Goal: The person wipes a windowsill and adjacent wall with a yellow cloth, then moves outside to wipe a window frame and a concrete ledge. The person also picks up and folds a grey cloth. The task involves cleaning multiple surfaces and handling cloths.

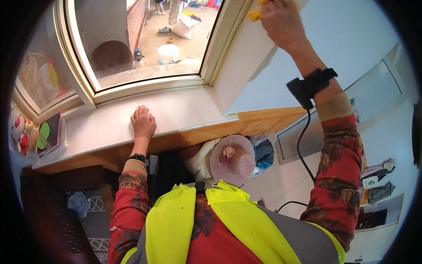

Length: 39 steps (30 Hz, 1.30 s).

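Observation:
My right hand (pixel 283 24) is raised high at the upper right, pressing a yellow cloth (pixel 254 15) against the white side wall of the window recess (pixel 242 62). Part of the cloth lies hidden under my fingers and beyond the picture's top. Down on the white windowsill (pixel 184 107), my left hand (pixel 143 122) rests with its fingers curled, and I see nothing in it. Behind the sill stands the window frame (pixel 148 86), pale and stained along its right edge. Both wrists wear black straps; a cable runs from the right one.
On the sill's left end are a plush toy (pixel 20 128) and a dark panel with a green leaf shape (pixel 43 135). A pink sun hat (pixel 232 160) and bagged clothes (pixel 263 153) sit below the sill. A dark wooden seat (pixel 62 227) is at lower left. Outside stands a white bucket (pixel 168 53).

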Each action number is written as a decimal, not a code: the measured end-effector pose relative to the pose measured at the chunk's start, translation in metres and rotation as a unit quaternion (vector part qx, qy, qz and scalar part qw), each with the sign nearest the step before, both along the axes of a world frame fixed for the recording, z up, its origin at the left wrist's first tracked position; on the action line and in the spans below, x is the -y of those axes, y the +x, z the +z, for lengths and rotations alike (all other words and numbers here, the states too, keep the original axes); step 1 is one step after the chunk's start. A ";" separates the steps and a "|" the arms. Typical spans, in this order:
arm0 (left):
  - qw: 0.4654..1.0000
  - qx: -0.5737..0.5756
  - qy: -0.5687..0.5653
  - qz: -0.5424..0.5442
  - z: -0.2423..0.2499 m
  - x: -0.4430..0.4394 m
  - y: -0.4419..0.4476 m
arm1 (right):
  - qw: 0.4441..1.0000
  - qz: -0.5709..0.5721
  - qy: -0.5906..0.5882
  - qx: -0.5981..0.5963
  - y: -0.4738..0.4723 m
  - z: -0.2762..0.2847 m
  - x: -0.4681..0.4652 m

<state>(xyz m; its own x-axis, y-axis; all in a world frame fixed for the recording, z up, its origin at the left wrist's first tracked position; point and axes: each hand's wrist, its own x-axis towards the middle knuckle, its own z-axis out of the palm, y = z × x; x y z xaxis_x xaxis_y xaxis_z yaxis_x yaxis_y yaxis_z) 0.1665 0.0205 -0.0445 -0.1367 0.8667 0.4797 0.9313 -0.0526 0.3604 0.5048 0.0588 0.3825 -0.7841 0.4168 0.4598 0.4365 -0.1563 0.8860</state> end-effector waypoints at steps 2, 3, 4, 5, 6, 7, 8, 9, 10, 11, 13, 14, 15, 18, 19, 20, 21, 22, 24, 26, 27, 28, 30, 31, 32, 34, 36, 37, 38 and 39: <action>1.000 0.002 -0.002 -0.004 -0.003 0.000 -0.001 | 0.982 -0.092 -0.160 -0.032 0.004 -0.013 -0.019; 1.000 -0.003 0.020 -0.007 -0.004 0.000 -0.001 | 0.990 -0.073 -0.123 0.009 0.007 -0.034 -0.028; 1.000 -0.002 0.002 -0.006 -0.006 0.000 -0.002 | 0.984 -0.081 -0.155 0.019 0.012 -0.057 -0.037; 1.000 -0.004 0.009 -0.007 -0.007 0.000 -0.002 | 0.982 -0.090 -0.161 0.035 0.014 -0.082 -0.049; 0.999 -0.006 0.033 -0.010 -0.008 -0.001 -0.003 | 0.972 -0.019 -0.233 -0.020 0.018 -0.113 -0.055; 1.000 -0.005 0.024 -0.016 -0.009 -0.001 -0.003 | 0.959 -0.029 -0.280 -0.045 0.015 -0.149 -0.063; 0.999 0.005 0.037 -0.020 -0.009 -0.002 -0.004 | 0.932 -0.059 -0.347 -0.087 0.012 -0.185 -0.067; 0.999 0.010 0.044 -0.029 -0.009 -0.003 -0.004 | 0.916 -0.051 -0.379 -0.119 0.009 -0.222 -0.068; 0.999 0.019 0.038 -0.024 -0.010 -0.003 -0.004 | 0.856 -0.071 -0.476 -0.188 0.010 -0.253 -0.067; 0.999 0.027 0.037 -0.028 -0.010 -0.003 -0.004 | 0.812 -0.088 -0.536 -0.212 0.007 -0.282 -0.063; 0.999 0.027 0.025 -0.021 -0.010 -0.003 -0.003 | 0.901 -0.081 -0.407 -0.123 0.000 -0.320 -0.049; 0.999 0.029 0.029 -0.020 -0.010 -0.002 -0.003 | 0.892 -0.098 -0.437 -0.059 0.001 -0.319 -0.050; 0.999 0.035 0.022 -0.020 -0.010 -0.002 -0.003 | 0.858 -0.161 -0.486 0.022 0.001 -0.315 -0.047; 0.999 0.029 0.045 -0.008 -0.011 -0.002 -0.002 | 0.856 -0.147 -0.496 0.007 0.001 -0.247 -0.057; 0.998 0.037 0.044 -0.009 -0.011 -0.002 -0.002 | 0.888 -0.132 -0.440 -0.004 -0.001 -0.216 -0.059; 0.998 0.043 0.045 -0.010 -0.011 -0.001 -0.002 | 0.916 -0.093 -0.390 -0.030 0.001 -0.177 -0.064; 0.998 0.046 0.037 -0.013 -0.010 -0.001 -0.002 | 0.945 -0.013 -0.325 -0.044 0.003 -0.136 -0.069; 0.998 0.048 0.029 -0.015 -0.009 -0.001 -0.002 | 0.954 -0.037 -0.294 -0.043 0.000 -0.095 -0.074; 0.999 0.044 0.026 -0.015 -0.008 0.000 -0.002 | 0.972 -0.073 -0.207 -0.079 -0.005 -0.006 -0.089; 0.998 0.054 0.026 -0.015 -0.007 0.000 -0.002 | 0.978 -0.163 -0.102 -0.077 -0.008 0.086 -0.096; 0.998 0.058 0.025 -0.015 -0.007 0.001 -0.002 | 0.979 -0.170 -0.019 -0.109 -0.008 0.110 -0.093; 0.997 0.054 0.043 -0.020 -0.008 0.001 -0.002 | 0.977 -0.182 -0.019 -0.112 -0.009 0.133 -0.089; 0.998 0.045 0.040 -0.009 -0.009 0.000 -0.003 | 0.981 -0.164 0.053 -0.092 -0.001 0.165 -0.076; 0.998 0.040 0.053 -0.012 -0.011 -0.001 -0.002 | 0.980 -0.156 0.090 -0.082 0.000 0.177 -0.070; 0.998 0.042 0.055 -0.011 -0.012 -0.001 -0.003 | 0.974 -0.148 0.151 -0.079 -0.002 0.182 -0.064; 0.997 0.034 0.072 -0.006 -0.015 -0.003 -0.003 | 0.965 -0.246 -0.022 -0.084 -0.011 0.167 -0.056; 0.995 0.039 0.090 -0.007 -0.018 -0.005 -0.003 | 0.963 -0.235 -0.105 -0.080 -0.014 0.124 -0.046; 0.995 0.043 0.085 -0.005 -0.019 -0.005 -0.003 | 0.953 -0.244 -0.176 -0.035 -0.013 0.100 -0.040; 0.995 0.048 0.082 -0.005 -0.020 -0.006 -0.003 | 0.952 -0.227 -0.206 -0.005 -0.012 0.076 -0.034; 0.994 0.052 0.096 -0.008 -0.021 -0.007 -0.003 | 0.942 -0.221 -0.250 0.030 -0.009 0.058 -0.028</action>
